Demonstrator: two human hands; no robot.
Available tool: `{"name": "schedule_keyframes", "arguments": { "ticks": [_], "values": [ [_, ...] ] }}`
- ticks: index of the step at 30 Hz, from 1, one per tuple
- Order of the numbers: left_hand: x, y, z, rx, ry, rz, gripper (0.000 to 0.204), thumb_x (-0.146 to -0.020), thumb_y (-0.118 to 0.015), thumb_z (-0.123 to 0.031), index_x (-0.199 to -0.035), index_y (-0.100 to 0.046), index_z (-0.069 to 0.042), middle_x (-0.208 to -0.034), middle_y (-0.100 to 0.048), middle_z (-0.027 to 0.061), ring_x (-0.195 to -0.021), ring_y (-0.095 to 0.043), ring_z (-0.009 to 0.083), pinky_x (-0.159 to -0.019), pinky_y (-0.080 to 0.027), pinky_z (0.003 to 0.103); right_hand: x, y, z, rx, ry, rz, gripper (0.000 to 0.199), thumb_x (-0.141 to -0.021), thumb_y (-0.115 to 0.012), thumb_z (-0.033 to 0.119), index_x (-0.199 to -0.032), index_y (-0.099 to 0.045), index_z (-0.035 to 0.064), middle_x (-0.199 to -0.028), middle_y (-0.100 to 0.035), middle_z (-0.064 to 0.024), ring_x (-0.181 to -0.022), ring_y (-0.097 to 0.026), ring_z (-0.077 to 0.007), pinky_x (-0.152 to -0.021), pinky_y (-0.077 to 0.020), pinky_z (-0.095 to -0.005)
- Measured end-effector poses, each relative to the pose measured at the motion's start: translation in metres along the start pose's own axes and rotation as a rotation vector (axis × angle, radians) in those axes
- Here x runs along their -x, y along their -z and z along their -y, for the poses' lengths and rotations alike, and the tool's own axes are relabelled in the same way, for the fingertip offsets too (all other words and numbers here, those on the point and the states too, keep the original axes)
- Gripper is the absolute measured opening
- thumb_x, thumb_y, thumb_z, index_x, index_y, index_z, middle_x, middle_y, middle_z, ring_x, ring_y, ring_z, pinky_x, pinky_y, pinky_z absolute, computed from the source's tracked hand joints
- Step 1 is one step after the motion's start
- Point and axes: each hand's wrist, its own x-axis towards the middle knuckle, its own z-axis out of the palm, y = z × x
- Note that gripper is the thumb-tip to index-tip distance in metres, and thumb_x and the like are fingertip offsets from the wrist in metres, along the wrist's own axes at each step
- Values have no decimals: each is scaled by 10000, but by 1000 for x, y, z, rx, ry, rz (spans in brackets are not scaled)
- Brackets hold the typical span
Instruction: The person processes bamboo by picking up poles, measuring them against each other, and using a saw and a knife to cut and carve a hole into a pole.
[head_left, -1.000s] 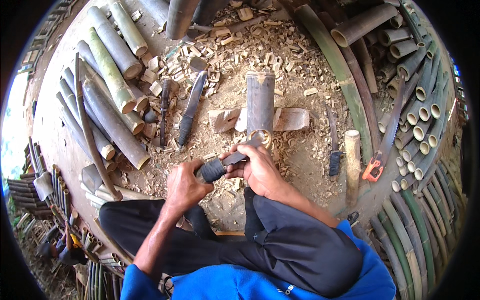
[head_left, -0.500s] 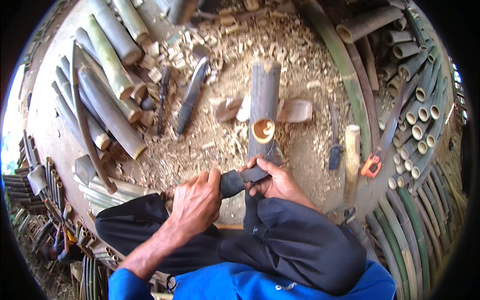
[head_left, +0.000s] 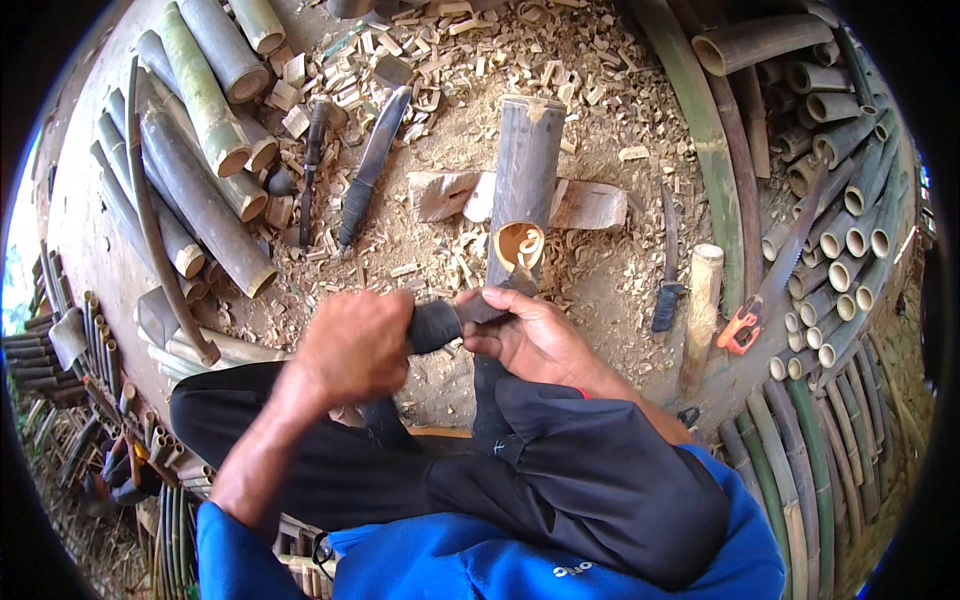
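Countless wood chips (head_left: 470, 60) over dirt ground (head_left: 610, 290), bamboo poles (head_left: 200, 120) stacked around

- I get bright, even daylight across the whole view; colours read clearly on the ground (head_left: 600, 290) of chips and dust.
- Shadows are soft and short, lying close under the upright bamboo section (head_left: 525, 180) and the stacked bamboo poles (head_left: 200, 190).
- The far left rim blows out to pale white glare.
- Fisheye bending is strong: poles at the right curve with the rim, and black corners frame the circle.
- Focus is sharp at centre; my hands look crisp, the edges slightly smeared.
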Motion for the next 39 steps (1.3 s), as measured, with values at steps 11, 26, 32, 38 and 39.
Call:
{"name": "schedule_keyframes", "arguments": {
  "ticks": [11, 26, 32, 38, 39],
  "values": [
    [-32, -169, -104, 1198, 86, -197, 627, -766, -814, -195, -1211, -523, 137, -980, -699, 324, -988, -699, 471, -905, -532, 510, 24, 23, 38, 1242, 196, -369, 323, -994, -528, 264, -908, -676, -10, -773, -698, -98, -617, -620, -131, -488, -489, -281],
    [-27, 23, -87, -656, 49, -586, 139, -738, -779, -108, -770, -668, -31, -670, -670, 113, -652, -698, 278, -623, -529, 450, -31, -7, 3, -274, 288, 137, 250, -1041, -524, 236, -1214, -612, 78, -1073, -713, -75, -908, -702, -180, -820, -595, -394],
    [-2, -24, -48, -90, -10, -23, 209, -882, -716, -176, -900, -648, 22, -750, -677, 127, -745, -720, 261, -671, -565, 452, 0, -1, -38, -28, 291, 173, 333, -1059, -561, 318, -1338, -491, 151, -1157, -683, -100, -1093, -645, -206, -1007, -492, -451],
    [-56, -48, -114, 52, -1029, -531, 477, -805, -697, -98, -1259, -554, -69, -1158, -629, 159, -929, -718, 352, -771, -575, 466, 54, 63, 12, 1449, 529, -366, 351, -964, -633, 275, -1273, -545, 135, -1223, -613, -138, -1112, -609, -237, -1057, -449, -446],
    [-86, -59, -126, -16, -985, -588, 499, -809, -691, -89, -1288, -548, -89, -1199, -601, 175, -1004, -700, 353, -806, -574, 454, 53, 59, 26, 1624, 546, -444, 367, -962, -636, 281, -1287, -541, 142, -1235, -608, -139, -1128, -600, -240, -1071, -434, -455]
  ]
}}
